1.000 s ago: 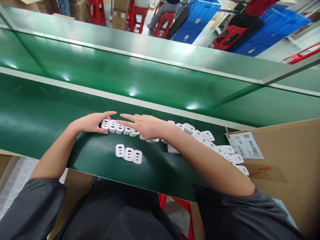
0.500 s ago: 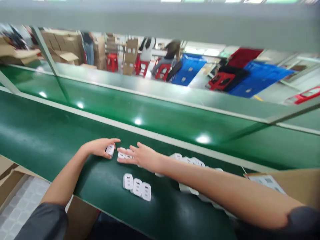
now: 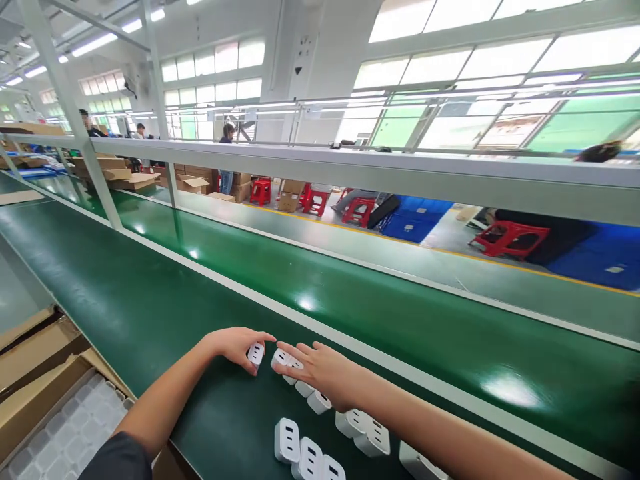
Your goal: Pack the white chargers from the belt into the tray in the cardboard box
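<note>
My left hand point(image 3: 231, 343) is curled around one white block with slots point(image 3: 256, 354), which looks like a USB charger. The charger sits between thumb and fingers, its slotted face turned toward me. Just to the right, my right hand point(image 3: 330, 373) reaches across with fingers stretched over a pair of similar chargers point(image 3: 281, 359), partly covering them. From beneath that hand, a row of more chargers point(image 3: 319, 402) runs down to the right. Nearer to me, a separate group of three chargers point(image 3: 287, 440) stands side by side, cut off by the lower frame edge.
The chargers rest on a long green work surface point(image 3: 125, 293) bordered by a pale rail point(image 3: 240, 288). At lower left, an open cardboard box point(image 3: 30, 400) holds clear plastic trays point(image 3: 75, 427). Beyond the bench are red stools point(image 3: 357, 210), blue crates point(image 3: 415, 217) and several people.
The camera has tilted upward, so hands and chargers appear lower in view. The left hand still holds its charger, and the right hand's fingers remain over the pair.
</note>
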Motion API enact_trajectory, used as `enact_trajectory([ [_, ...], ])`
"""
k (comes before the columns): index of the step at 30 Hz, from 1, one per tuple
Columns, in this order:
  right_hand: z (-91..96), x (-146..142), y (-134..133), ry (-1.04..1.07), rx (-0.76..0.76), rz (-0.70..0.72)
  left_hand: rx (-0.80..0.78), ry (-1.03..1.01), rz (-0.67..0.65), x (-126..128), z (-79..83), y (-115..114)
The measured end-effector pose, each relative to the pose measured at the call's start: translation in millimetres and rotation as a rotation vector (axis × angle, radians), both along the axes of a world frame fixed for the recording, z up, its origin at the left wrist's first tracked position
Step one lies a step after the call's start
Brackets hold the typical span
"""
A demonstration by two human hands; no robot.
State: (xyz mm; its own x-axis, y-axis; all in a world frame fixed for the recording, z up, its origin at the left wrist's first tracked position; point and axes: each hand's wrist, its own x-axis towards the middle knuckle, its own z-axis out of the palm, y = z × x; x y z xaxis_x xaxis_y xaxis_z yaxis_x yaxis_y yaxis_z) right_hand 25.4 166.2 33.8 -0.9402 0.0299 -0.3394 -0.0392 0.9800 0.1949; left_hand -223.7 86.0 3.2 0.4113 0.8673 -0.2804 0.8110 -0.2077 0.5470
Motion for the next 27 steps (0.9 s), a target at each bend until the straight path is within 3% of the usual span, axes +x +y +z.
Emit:
enact_trajectory([
  [4, 11.9, -8.9, -0.9, -0.160, -0.093, -0.219, 0.005, 0.019, -0.016, 1.8, 1.8, -0.3],
  [8, 20.7, -12.6, -3.6, -0.177, -0.201, -0.398, 0.011, 0.017, -0.016, 2.8, 2.3, -0.4],
  [13, 21.1, -6.7, 0.2, -0.142, -0.277, -0.495, 0.047, 0.045, -0.057, 8.8, 4.7, -5.2],
  [17, 19.0, -1.3, -2.8, -0.086, -0.343, -0.625, 0.149, 0.191, -0.097, 21.6, 4.9, -14.3],
  [22, 17.8, -0.4, -14.2, 0.008, -0.374, -0.735, 0.319, 0.283, -0.136, 42.6, -2.4, -21.3],
  [27, 3.6, -0.6, -16.4, 0.159, -0.338, -0.805, 0.450, 0.310, -0.088, 60.6, -11.4, -24.5],
])
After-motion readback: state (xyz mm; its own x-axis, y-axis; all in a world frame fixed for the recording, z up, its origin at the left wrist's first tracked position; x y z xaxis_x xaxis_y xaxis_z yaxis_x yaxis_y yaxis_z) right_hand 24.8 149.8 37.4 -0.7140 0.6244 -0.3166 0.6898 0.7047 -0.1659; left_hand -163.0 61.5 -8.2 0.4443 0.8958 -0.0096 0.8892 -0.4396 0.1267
